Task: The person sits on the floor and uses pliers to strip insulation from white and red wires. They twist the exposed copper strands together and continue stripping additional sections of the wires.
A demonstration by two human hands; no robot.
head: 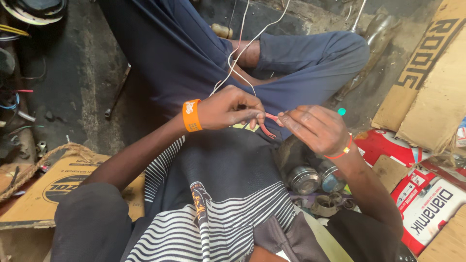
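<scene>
My left hand point(228, 108), with an orange wristband, pinches a thin red wire point(268, 123) together with white wires point(242, 51) that run up over my crossed legs. My right hand point(313, 127), wearing a thin red wrist string, pinches the same red wire from the right side. The two hands nearly touch above my lap. The red wire curves down between the fingertips. A small turquoise dot point(341, 111) shows just beyond my right hand.
Shiny metal cylinders point(303, 178) and small metal parts lie under my right forearm. Flattened cardboard point(427, 73) and a red-and-white bag point(427, 204) lie at right. Another cardboard sheet point(53, 187), a rope point(43, 162) and coloured wires point(12, 97) lie at left on the dark floor.
</scene>
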